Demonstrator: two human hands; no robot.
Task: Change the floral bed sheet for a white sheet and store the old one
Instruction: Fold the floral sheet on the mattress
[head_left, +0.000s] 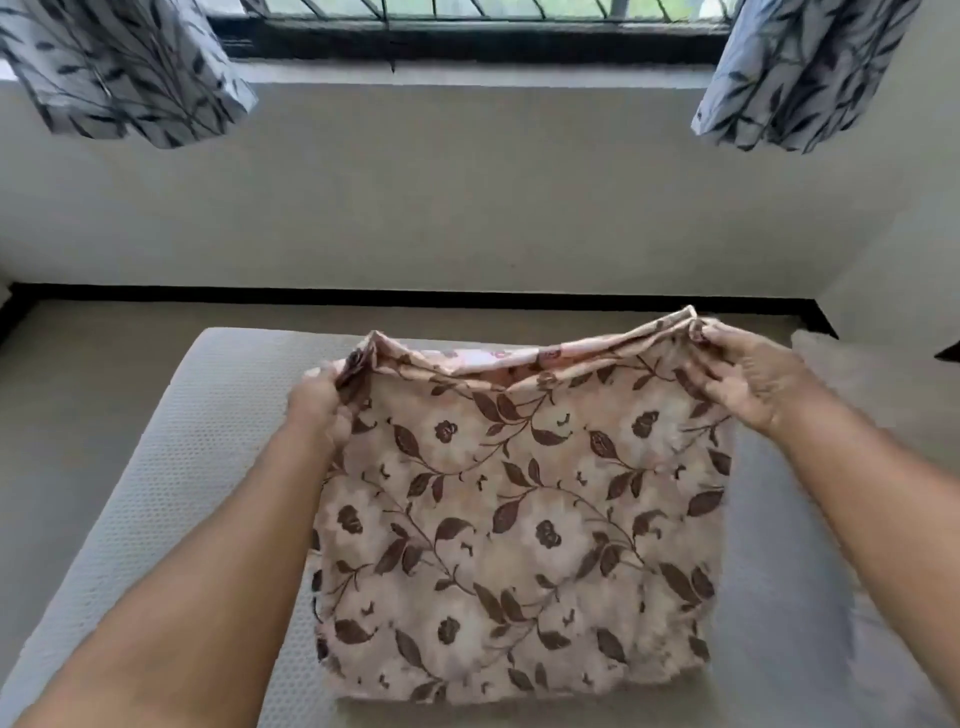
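Note:
The floral bed sheet (519, 530), beige with brown leaves and flowers, is folded into a thick square and lies on the bare grey mattress (208, 467). My left hand (319, 405) grips its far left corner, fingers curled round the bunched layers. My right hand (748, 384) pinches the far right corner, lifting the far edge a little off the mattress. No white sheet is in view.
The mattress has a textured grey cover and stands on a beige floor (78, 389). A wall (467, 197) with a dark skirting runs behind it, below a barred window (467, 21). Leaf-patterned curtains (119, 73) hang at both sides.

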